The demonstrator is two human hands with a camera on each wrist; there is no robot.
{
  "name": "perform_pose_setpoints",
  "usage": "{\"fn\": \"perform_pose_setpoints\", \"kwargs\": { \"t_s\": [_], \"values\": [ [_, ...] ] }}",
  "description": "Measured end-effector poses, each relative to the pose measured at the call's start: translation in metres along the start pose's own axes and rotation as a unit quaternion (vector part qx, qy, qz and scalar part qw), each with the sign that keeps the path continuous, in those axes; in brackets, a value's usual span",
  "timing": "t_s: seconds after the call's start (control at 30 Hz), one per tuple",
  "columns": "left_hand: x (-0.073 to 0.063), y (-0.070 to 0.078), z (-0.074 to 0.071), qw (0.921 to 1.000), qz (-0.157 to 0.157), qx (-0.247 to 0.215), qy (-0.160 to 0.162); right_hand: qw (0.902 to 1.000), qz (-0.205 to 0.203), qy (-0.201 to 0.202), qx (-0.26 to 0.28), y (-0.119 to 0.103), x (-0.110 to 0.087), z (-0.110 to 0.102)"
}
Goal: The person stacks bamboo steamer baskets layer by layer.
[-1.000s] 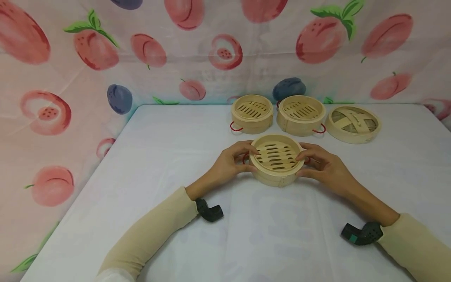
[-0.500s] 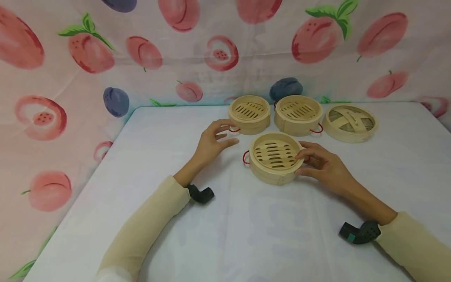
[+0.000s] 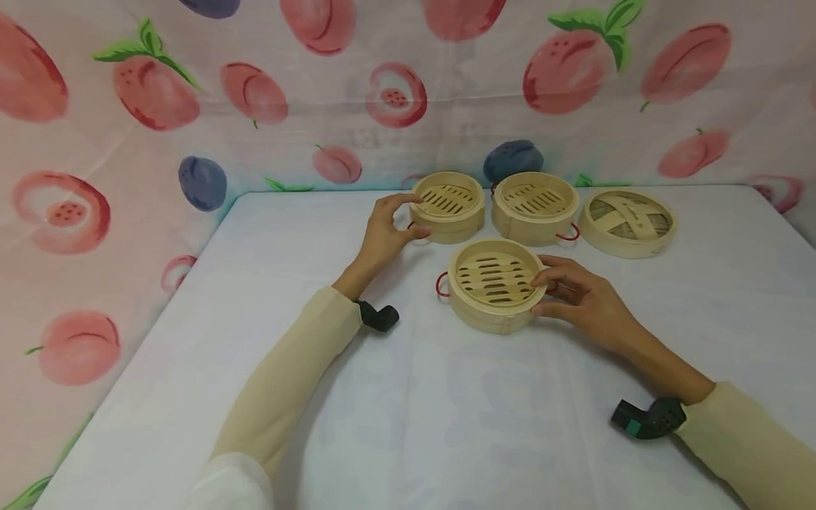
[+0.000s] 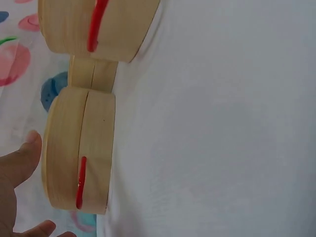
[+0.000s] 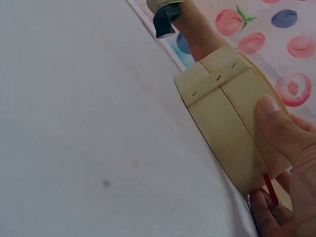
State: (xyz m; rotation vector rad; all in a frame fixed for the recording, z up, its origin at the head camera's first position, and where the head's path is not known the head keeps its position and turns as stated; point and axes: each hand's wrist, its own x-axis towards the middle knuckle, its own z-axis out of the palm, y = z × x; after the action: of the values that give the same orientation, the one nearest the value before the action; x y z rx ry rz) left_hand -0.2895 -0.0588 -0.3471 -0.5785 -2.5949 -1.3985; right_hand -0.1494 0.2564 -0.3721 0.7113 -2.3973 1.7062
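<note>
A round bamboo steamer basket (image 3: 497, 312) with slats and red side handles stands on the table. My right hand (image 3: 583, 301) grips its right side; in the right wrist view the thumb (image 5: 281, 123) lies along the wall and fingers curl near the red handle (image 5: 270, 190). My left hand (image 3: 385, 230) is at the back left steamer basket (image 3: 454, 228), thumb and fingers spread about its left side. In the left wrist view the left thumb (image 4: 30, 148) stands apart from that basket's wall, and the fingers show low in the corner.
Another steamer basket (image 3: 534, 228) with red handles stands at the back middle, and a woven bamboo lid (image 3: 631, 244) lies to its right. Behind the white-covered table (image 3: 357, 425) hangs a fruit-print cloth (image 3: 459, 85). Black wrist cameras (image 3: 650, 419) sit at both sleeves.
My left hand has let go of the front basket and moved back and left to the back left basket. My right hand has kept its hold on the front one.
</note>
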Motion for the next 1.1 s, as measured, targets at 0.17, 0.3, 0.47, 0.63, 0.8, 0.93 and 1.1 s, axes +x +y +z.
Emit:
{"fn": "perform_pose_setpoints", "kwargs": {
  "t_s": [0.17,0.3,0.47,0.63,0.8,0.93,1.1],
  "values": [
    [0.004,-0.008,0.005,0.9998,0.016,0.005,0.004,1.0000,-0.001,0.001,-0.001,0.001,0.000,0.000],
    [0.006,-0.009,0.007,0.9999,0.010,0.007,-0.001,1.0000,0.001,0.000,-0.003,0.000,0.001,0.000],
    [0.007,-0.007,0.009,0.9998,-0.001,0.011,-0.015,0.9999,0.008,-0.002,-0.011,0.001,0.001,-0.001],
    [0.011,-0.007,0.011,0.9999,-0.007,0.004,-0.015,0.9997,0.011,-0.006,-0.019,0.000,0.003,-0.001],
    [0.017,-0.011,0.011,0.9997,-0.013,0.004,-0.018,0.9992,0.031,-0.015,-0.019,-0.002,0.005,-0.002],
    [0.021,-0.011,0.012,0.9996,-0.014,-0.010,-0.022,0.9988,0.045,-0.018,-0.007,-0.004,0.007,-0.006],
    [0.020,-0.011,0.015,0.9991,-0.033,-0.019,-0.019,0.9985,0.039,-0.026,0.029,0.002,0.006,-0.007]
  ]
}}
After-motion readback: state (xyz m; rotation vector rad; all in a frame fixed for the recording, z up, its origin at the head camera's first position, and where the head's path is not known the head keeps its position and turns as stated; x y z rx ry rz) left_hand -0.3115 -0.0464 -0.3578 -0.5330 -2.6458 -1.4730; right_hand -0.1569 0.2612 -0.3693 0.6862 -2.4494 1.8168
